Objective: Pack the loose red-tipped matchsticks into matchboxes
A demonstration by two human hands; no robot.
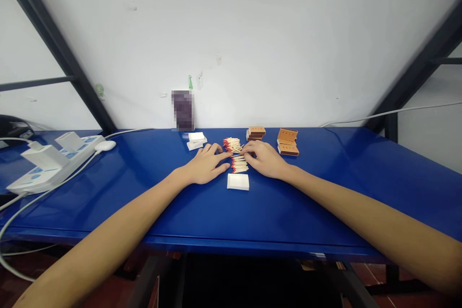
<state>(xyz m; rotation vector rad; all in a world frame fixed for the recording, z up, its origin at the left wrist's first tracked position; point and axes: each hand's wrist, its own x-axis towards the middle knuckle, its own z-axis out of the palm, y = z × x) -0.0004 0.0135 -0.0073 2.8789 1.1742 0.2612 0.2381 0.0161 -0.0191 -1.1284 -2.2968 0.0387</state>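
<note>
Red-tipped matches (pixel 240 165) on the blue surface (pixel 195 216), in two groups; upper pile (pixel 233 145), heaped, sticks overlapping; lower row (pixel 240 161), sticks side by side, toward 6 o'clock of the pile; long axis of both roughly 9 to 3 o'clock, heads toward 9; left hand (pixel 206 164), at 9 o'clock of the matches, palm down, fingers spread, tips beside the heads; right hand (pixel 266 159), at 3 o'clock, fingers bent over the plain stick ends, thumb and forefinger near each other, whether pinching a stick cannot be told; both hands about equally near the matches; white tray (pixel 238 182), one, at 6 o'clock, just beside the lower row; stacked white trays (pixel 196 140), at 10 o'clock; stacked matchboxes (pixel 256 132), at 1 o'clock, just beyond the right hand; orange matchboxes (pixel 288 149), a pair, near 2 o'clock; power strip (pixel 86 148), well apart at 9 o'clock, white chargers (pixel 45 158) plugged in.
</note>
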